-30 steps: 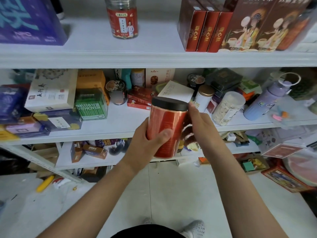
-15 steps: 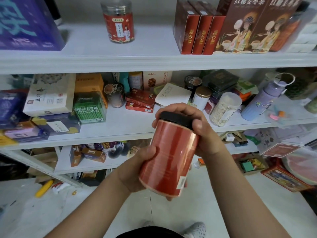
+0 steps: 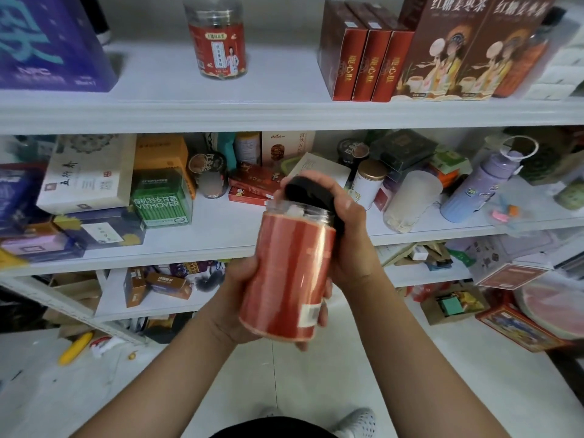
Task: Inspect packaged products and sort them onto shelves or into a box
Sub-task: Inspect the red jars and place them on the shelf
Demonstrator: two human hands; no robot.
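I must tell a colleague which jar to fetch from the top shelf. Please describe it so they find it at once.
Look at the top white shelf. Between the big purple box on the left and the red boxes on the right, the jar stands alone. Unlike the boxes beside it, it is round, clear plastic with a red label.
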